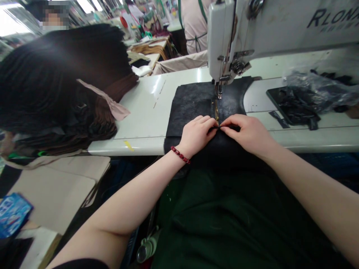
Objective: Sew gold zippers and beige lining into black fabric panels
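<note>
A black leather piece (189, 106) lies on the sewing machine bed and hangs over its front edge. A gold-coloured zipper (216, 110) runs down its middle, just below the machine's needle and presser foot (219, 92). My left hand (198, 134), with a red bead bracelet at the wrist, pinches the black leather piece at the zipper's near end. From the right, my right hand (245, 134) pinches the same spot with thumb and forefinger. The fingertips of both hands nearly meet there.
Tall stacks of dark pieces (64, 82) stand at the left. On the right of the table (140, 140) lie a dark tray (294, 108), black scraps and a clear plastic bag (319, 89). The machine head (221, 37) rises above the leather. A person in an apron (195, 22) is behind.
</note>
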### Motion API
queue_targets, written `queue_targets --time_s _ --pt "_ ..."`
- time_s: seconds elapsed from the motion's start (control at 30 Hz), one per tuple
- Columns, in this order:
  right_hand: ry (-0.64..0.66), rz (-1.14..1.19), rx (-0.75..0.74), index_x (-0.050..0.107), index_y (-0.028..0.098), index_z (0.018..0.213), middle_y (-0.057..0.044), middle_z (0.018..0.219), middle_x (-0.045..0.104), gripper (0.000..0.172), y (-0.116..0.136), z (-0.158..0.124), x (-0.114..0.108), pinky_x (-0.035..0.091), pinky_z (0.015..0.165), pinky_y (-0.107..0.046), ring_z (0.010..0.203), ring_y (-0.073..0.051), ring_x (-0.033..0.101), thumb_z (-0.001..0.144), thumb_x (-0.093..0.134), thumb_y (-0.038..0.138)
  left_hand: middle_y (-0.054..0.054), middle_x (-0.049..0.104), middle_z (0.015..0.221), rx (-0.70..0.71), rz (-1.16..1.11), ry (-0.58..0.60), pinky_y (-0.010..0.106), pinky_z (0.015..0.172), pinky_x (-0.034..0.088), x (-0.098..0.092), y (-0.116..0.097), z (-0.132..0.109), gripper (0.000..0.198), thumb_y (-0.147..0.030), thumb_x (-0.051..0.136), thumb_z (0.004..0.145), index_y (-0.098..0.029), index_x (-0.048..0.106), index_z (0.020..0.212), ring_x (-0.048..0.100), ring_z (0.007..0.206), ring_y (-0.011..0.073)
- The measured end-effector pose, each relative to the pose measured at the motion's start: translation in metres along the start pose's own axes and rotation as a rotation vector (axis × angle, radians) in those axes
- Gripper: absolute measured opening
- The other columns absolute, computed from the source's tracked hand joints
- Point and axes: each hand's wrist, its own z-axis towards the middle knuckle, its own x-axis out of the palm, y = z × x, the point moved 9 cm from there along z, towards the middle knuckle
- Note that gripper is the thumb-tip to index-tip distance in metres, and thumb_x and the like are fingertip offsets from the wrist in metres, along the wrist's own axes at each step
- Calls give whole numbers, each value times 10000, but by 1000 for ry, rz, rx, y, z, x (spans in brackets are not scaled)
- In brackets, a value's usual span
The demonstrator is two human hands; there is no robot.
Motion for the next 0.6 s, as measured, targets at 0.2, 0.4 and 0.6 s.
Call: queue_targets --time_s 0.2,0.4,0.6 --pt "0 -381 -198 639 192 918 -44 911 658 156 15 -4 5 362 626 -322 839 -192 597 945 494 243 5 651 921 -4 10 6 309 775 452 0 -1 0 67 -257 595 920 -211 638 942 582 904 189" --pt "215 -684 -600 633 189 1026 -81 1006 675 266 30 -19 23 329 596 -347 795 -200 574 963 380 137 31 653 1009 94 -189 99 326 878 471 -2 5 -6 165 -273 567 943 -215 669 1059 577 971 196" --pt "354 -713 -763 665 158 991 -114 975 694 276 38 -20 24 385 603 -345 769 -214 601 924 407 83 45 519 1431 295 -327 254 432 1145 327 -4 5 -22 456 -136 457 948 -285 521 1374 442 1347 196"
